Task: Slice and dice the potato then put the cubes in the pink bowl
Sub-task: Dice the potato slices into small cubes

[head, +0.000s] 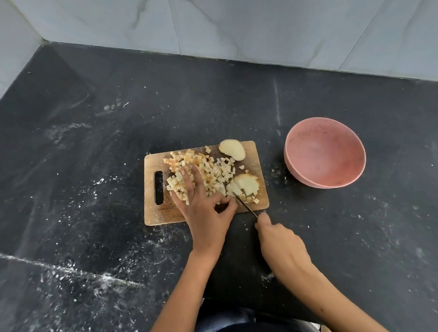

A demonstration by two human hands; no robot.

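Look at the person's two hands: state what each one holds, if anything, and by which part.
The right hand grips the knife by its handle. The left hand holds nothing; it rests on the potato cubes.

left hands flat, right seemingly curled
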